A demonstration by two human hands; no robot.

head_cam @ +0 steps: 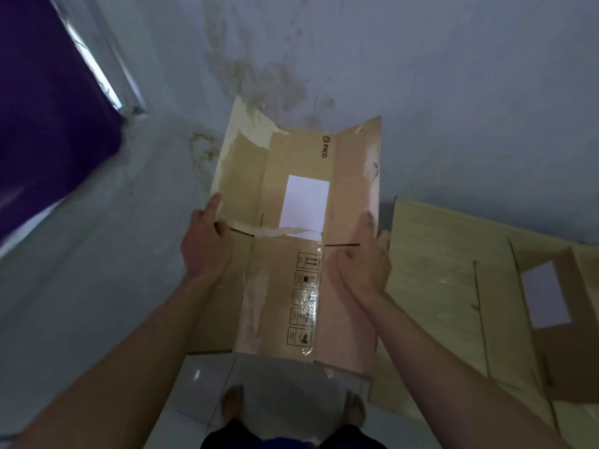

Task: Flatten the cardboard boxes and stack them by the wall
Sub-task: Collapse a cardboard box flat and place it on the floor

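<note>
In the head view, between the left hand (204,244) and right hand (363,260), each gripping a side edge, the flattened box (291,254) was held upright, long axis vertical, facing the wall (421,76), the stack (453,286) nearer the right hand.
</note>
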